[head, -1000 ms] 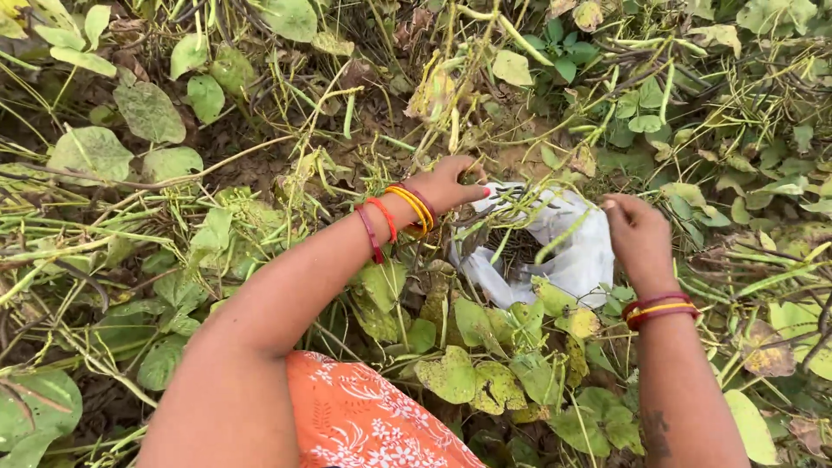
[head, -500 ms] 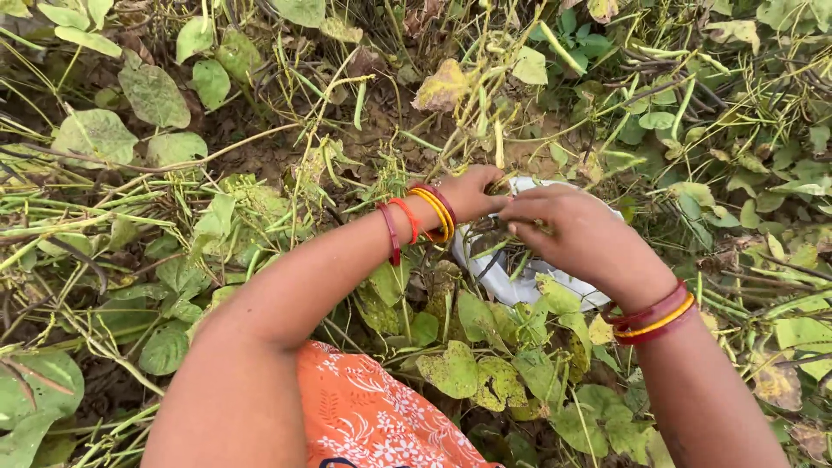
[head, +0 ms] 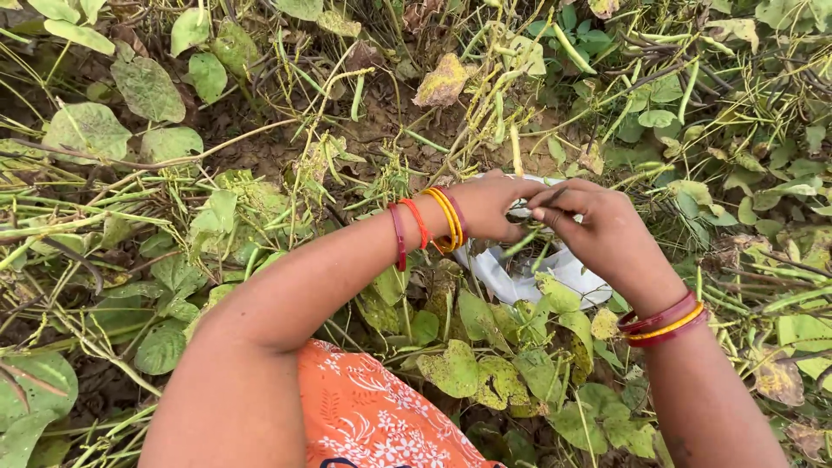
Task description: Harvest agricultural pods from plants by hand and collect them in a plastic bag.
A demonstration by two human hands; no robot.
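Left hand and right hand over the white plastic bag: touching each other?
Touching. The head view shows the left hand and right hand meeting at the fingertips, no gap visible, above the white plastic bag among green bean plants.

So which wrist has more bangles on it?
The left wrist. It wears red, orange and yellow bangles spread along the arm, next to the white bag. The right wrist has only a tight stack of red and yellow ones.

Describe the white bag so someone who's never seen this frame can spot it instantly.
Start at the two hands meeting mid-frame, left hand and right hand, among the bean plants. The bag sits directly under and between them, partly hidden by fingers and leaves. It is the only white, crumpled plastic thing there; everything around it is green or yellowing leaves, pods and brown soil.
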